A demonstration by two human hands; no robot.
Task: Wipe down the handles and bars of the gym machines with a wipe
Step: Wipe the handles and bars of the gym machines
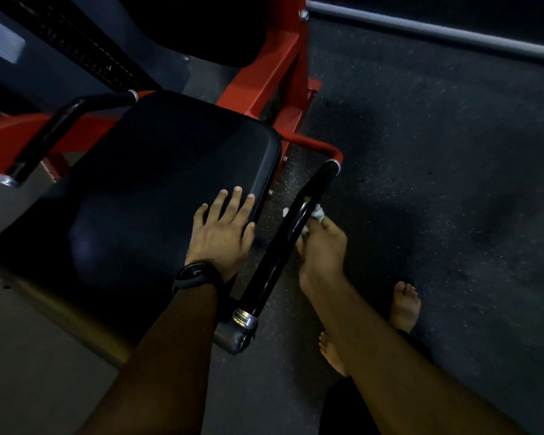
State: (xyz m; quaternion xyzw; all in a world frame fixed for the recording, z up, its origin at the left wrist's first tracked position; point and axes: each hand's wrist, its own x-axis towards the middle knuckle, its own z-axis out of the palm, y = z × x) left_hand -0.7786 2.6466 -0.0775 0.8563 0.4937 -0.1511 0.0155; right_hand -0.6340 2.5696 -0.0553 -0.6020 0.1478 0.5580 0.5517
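The right hand (322,246) (fingers curled) squeezed the white wipe (318,212) round the black handle (283,243), probably to rub it clean. The left hand (222,233) lay flat, fingers spread, on the seat pad (157,183) for balance.

A: What sort of place is this?
B: A gym. A machine's red steel frame (264,76) carries a black padded seat (170,171), and a black handle (280,246) with a chrome collar (245,317) runs just off the seat's right edge.
A: Anything more?
B: A second handle (44,136) past the left edge, what looks like a weight stack (85,48) behind, and dark speckled rubber flooring (421,152) underneath, with a grey bar (421,29) along its far side.
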